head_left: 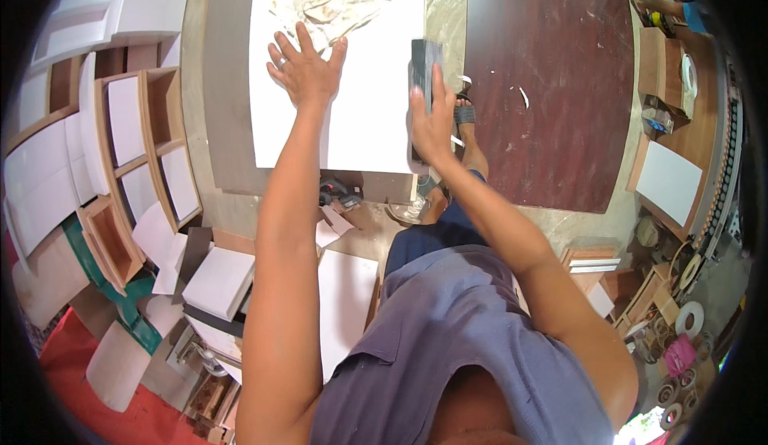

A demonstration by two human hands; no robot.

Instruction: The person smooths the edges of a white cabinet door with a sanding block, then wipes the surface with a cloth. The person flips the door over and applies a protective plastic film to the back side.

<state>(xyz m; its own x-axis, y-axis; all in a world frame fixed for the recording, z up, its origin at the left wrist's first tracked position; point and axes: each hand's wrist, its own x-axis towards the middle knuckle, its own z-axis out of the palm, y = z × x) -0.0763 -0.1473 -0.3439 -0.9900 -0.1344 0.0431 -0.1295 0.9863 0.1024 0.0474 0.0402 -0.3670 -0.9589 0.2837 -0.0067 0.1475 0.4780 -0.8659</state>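
My left hand (308,73) lies with fingers spread on a white panel (352,133), just below a crumpled, stained cloth (332,5). At the panel's right edge, my right hand (433,129) grips a dark rectangular block (426,53). The block looks like a sanding block and is slightly smeared by motion. Its long side runs along the panel's edge, with my fingers stretched along its top. The block's underside is hidden.
A dark reddish-brown board (548,93) lies on the right, with white scraps on it. Wooden drawer frames (148,137) and white panels stand on the left. Tape rolls (688,317) sit at the lower right. A power tool (340,193) lies below the panel. Another person's legs (660,1) show at the upper right.
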